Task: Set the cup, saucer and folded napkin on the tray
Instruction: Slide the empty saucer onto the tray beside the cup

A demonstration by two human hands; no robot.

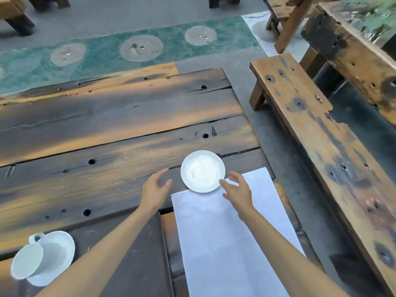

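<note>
A white saucer [202, 171] lies on the wooden table, its near rim resting on the far end of a long white napkin [227, 232]. My left hand [155, 190] hovers open just left of the saucer, apart from it. My right hand [236, 190] is open over the napkin, fingertips close to the saucer's near right rim. A white cup [32, 261] lies tipped on its side on a second white saucer [62, 251] at the near left, on a dark brown tray [137, 254].
The plank table [107, 125] has holes and cracks and ends just right of the napkin. A wooden bench [321, 133] runs along the right, across a concrete gap. Further benches and a green floor strip lie beyond.
</note>
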